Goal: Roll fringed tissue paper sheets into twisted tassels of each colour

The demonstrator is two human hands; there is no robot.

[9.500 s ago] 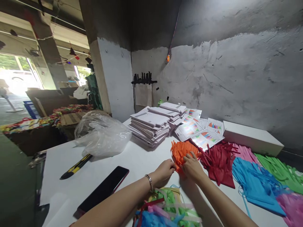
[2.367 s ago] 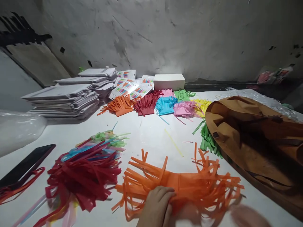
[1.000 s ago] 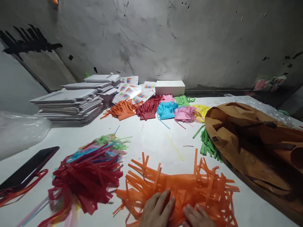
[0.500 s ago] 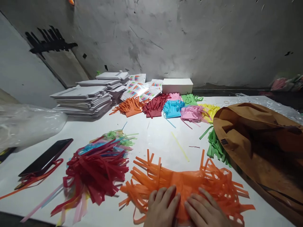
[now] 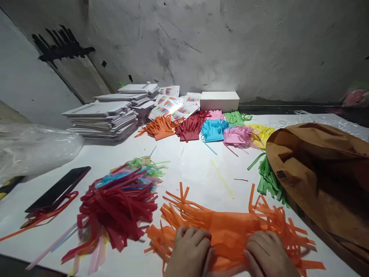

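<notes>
An orange sheet of fringed tissue paper (image 5: 232,227) lies spread at the front of the white table, plain across the middle and cut into strips at both ends. My left hand (image 5: 188,250) grips it left of the plain middle with curled fingers. On the other side, my right hand (image 5: 268,250) has its fingers bent over the paper, thumb against its near part. The paper's near edge is partly hidden by my hands. To the left lies a heap of dark red fringed tissue paper (image 5: 118,211), with blue, green, pink and yellow strips under it.
Folded fringe bundles in several colours, including a blue one (image 5: 213,130), line the back near a white box (image 5: 219,101). Paper stacks (image 5: 100,119) stand back left. A phone (image 5: 59,188) and clear plastic (image 5: 40,148) lie left. A brown bag (image 5: 305,150) gapes at right, beside green fringe (image 5: 269,177).
My hands have moved apart, and their fingers have gone from lying flat to curled on the orange paper. More of its plain middle now shows between them. The view has shifted slightly.
</notes>
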